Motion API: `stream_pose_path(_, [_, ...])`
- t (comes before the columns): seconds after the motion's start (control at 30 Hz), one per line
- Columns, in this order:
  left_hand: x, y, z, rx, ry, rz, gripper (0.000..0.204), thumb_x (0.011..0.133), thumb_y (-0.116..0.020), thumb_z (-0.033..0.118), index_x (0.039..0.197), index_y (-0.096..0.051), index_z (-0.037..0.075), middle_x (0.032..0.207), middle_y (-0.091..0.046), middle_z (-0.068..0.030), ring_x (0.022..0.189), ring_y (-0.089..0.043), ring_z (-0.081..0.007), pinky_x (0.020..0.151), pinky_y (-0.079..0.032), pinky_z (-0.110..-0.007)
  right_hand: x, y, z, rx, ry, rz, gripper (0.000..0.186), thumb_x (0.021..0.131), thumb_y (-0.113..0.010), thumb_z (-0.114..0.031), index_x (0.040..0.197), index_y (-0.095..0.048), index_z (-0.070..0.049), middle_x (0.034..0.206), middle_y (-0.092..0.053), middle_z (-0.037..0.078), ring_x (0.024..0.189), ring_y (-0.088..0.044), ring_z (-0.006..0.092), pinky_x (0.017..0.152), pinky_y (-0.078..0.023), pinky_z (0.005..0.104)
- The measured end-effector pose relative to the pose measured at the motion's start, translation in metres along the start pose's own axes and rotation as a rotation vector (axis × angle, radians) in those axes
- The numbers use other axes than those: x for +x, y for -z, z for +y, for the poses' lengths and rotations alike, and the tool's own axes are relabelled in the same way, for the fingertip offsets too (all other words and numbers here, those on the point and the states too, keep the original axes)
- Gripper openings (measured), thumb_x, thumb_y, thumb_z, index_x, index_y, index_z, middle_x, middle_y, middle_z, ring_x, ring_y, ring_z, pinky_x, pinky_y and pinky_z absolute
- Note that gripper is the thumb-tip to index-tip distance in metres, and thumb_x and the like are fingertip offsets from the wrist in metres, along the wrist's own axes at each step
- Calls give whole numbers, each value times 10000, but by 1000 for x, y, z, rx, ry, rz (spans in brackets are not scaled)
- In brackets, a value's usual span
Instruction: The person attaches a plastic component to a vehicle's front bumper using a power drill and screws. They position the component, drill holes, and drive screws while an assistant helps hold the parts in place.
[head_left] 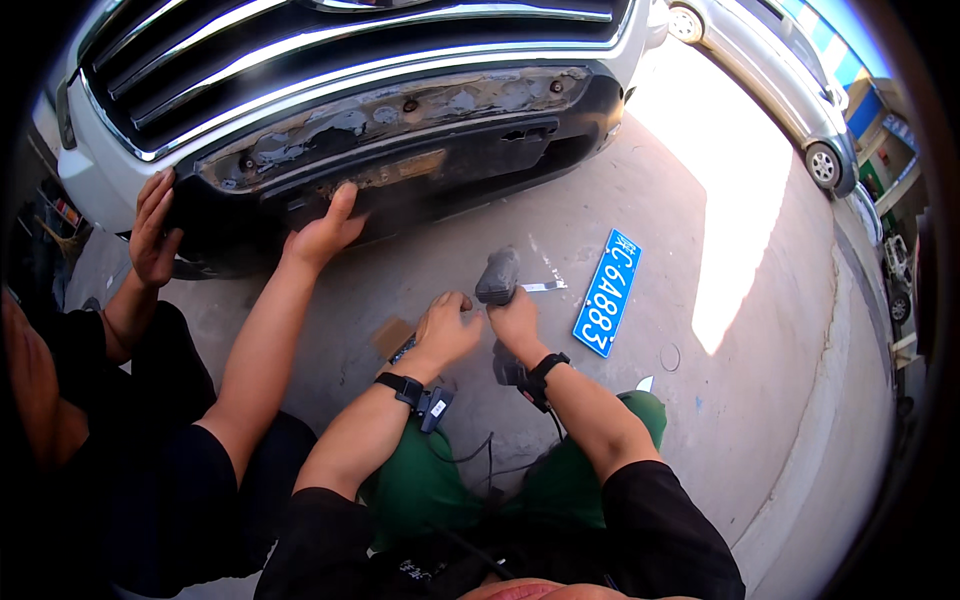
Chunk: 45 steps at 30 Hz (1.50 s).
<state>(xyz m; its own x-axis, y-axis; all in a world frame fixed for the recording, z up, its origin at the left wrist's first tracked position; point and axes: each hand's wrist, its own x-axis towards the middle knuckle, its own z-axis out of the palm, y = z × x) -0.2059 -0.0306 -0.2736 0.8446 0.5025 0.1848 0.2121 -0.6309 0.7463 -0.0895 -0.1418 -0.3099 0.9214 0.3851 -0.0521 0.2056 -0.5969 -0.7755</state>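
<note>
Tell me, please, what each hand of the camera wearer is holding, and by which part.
The right hand holds a dark power tool by its handle. Whether the left hand holds anything cannot be told.

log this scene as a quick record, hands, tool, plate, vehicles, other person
left grip: fingers curled, beside the tool; whether it holds anything is unclear
right grip: closed around a dark power tool
blue plate: lying on the ground, right of the tool
cardboard box: on the ground by the left wrist, partly hidden
white car: in front; black lower bumper under a scuffed strip
co-worker: at left, both hands at the bumper
background: silver car, upper right
</note>
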Motion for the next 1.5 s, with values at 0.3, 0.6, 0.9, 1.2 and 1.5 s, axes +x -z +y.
stream_pose_path(0.3, [-1,-14,9,186,93,-112,291,860,-662,263,969,-616,-2,1038,-652,-198,1013,-612,-377,868,-496,-447,11,-62,81,-221,-21,-296,438,763,-732,-182,1091,-593,72,988,-687,303,981,-663,460,875,-537,491])
stream_pose_path(0.6, [-3,-11,20,272,228,-178,345,870,-646,301,1033,-623,-2,1092,-646,-216,1062,-602,-390,912,-488,-456,30,-78,76,-394,112,-628,403,779,-758,-253,1061,-698,29,1153,-677,246,1121,-648,365,936,-540,426])
stream_pose_path(0.9, [-5,-15,2,307,304,-66,372,857,-649,338,1027,-630,7,1049,-663,-214,1008,-633,-393,862,-505,-457,117,-61,-11,-179,385,-686,292,841,-653,-270,944,-756,-17,920,-728,198,938,-704,342,856,-552,424])
stream_pose_path(1.2, [44,20,-4,11,504,34,393,891,-644,363,1024,-639,-7,949,-672,-148,915,-657,-267,767,-511,-380,126,23,-111,506,421,-786,352,841,-739,-279,1010,-715,29,830,-714,83,782,-685,165,686,-525,286])
stream_pose_path(1.5, [123,48,16,-781,560,505,226,905,-614,277,994,-652,72,932,-653,-42,873,-643,-164,700,-479,-309,120,68,-149,955,278,-802,505,892,-762,-366,1193,-648,22,1074,-685,89,923,-692,197,779,-580,309])
